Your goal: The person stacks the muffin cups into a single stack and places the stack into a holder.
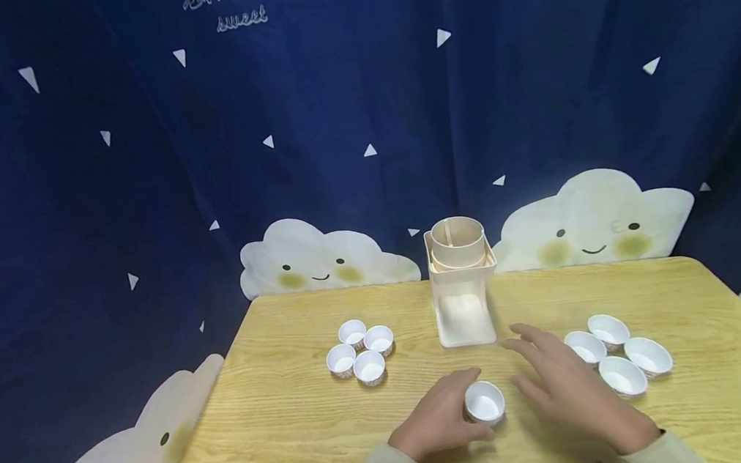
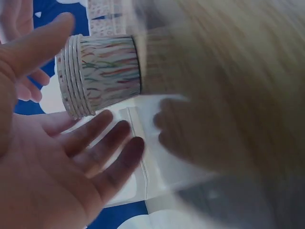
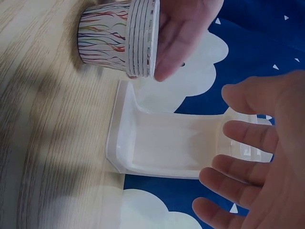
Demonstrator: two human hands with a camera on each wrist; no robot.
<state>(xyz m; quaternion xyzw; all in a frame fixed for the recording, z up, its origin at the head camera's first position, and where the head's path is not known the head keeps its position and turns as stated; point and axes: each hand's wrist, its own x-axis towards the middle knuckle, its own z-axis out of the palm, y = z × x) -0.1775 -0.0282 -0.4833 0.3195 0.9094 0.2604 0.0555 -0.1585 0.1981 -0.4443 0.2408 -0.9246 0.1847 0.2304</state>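
Observation:
A nested stack of white paper baking cups with colourful wavy stripes stands upright on the near middle of the table. My left hand is around its left side, fingers behind it and thumb in front. In the left wrist view the thumb lies close by the stack's rims and the other fingers are spread out. To the right of the stack, my right hand hovers with spread fingers and an empty palm. Beyond both hands stands a cream plastic holder with a round tube on top.
Several paper cups stand grouped on the left of the wooden table. Another group of several cups is on the right, close beside my right hand. A dark blue curtain with clouds and white triangles hangs behind the table.

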